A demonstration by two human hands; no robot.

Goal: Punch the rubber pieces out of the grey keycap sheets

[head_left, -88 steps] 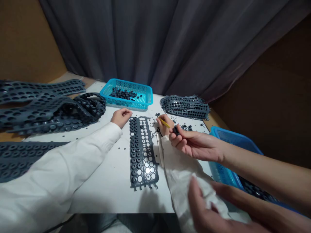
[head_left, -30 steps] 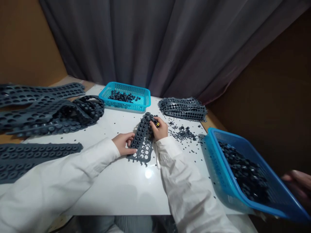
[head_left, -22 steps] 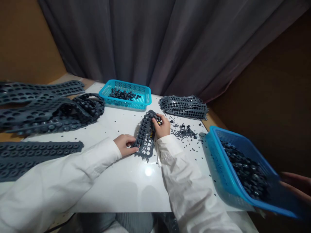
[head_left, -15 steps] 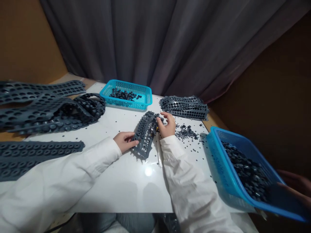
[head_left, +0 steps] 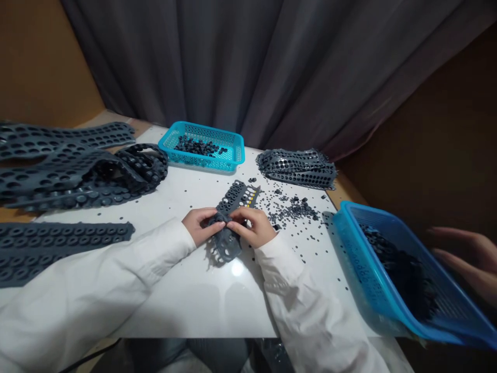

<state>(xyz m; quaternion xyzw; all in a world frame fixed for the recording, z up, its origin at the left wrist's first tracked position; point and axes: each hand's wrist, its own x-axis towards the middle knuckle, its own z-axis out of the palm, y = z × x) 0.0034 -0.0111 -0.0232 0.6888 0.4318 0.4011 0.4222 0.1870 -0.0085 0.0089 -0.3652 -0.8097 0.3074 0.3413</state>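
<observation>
Both my hands are on a dark grey rubber sheet (head_left: 234, 197) with rows of rings and punched holes, in the middle of the white table. My left hand (head_left: 202, 225) pinches its left edge between thumb and fingers. My right hand (head_left: 254, 226) grips it from the other side, thumb close to the left thumb. Between the hands the sheet is bent, and its near end (head_left: 227, 247) tilts toward me. A few yellow marks show along its upper right edge. Small grey rubber bits (head_left: 297, 208) lie scattered to the right of my right hand.
A blue basket (head_left: 359, 248) of dark pieces stands at the right, another person's hand (head_left: 466, 254) over it. A smaller turquoise basket (head_left: 233, 165) sits at the back. Folded perforated sheets (head_left: 297, 168) lie back right; larger sheets (head_left: 58, 176) and a ringed strip (head_left: 66, 243) are on the left.
My right hand has come down and left from the sheet's upper right edge to beside my left hand. The sheet is now bent between them. The other person's hand has moved over the basket.
</observation>
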